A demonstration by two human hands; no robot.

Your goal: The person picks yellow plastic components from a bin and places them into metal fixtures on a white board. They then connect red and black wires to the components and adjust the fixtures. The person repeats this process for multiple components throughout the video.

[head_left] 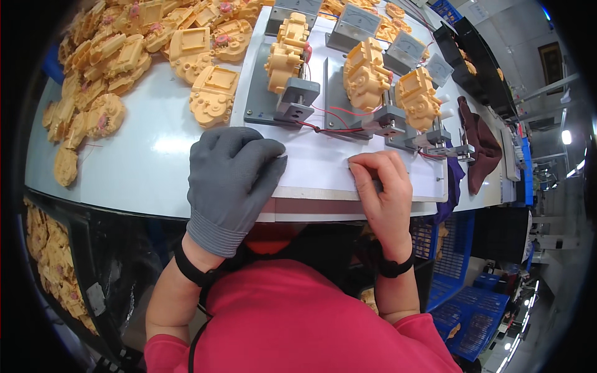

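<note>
My left hand [233, 177], in a grey knit glove, rests at the near left edge of the white board [311, 180]. Its thumb and fingertips are pinched together, and what lies between them is too small to make out. My bare right hand [385, 186] hovers over the board's near right part, index finger and thumb closed together; anything in them is hidden. Beyond my hands, three tan plastic gearbox-like housings sit upright in grey metal fixtures: a left housing [288, 59], a middle housing [367, 74] and a right housing [418, 99]. Thin red wires [336, 129] run along the fixtures' front.
A heap of tan housings [106, 62] covers the table's far left. One loose housing [213, 93] lies beside the board. Grey panel meters [357, 25] stand behind the fixtures. A dark red cloth [479, 149] lies at right. Blue crates [451, 255] stand below the table's right side.
</note>
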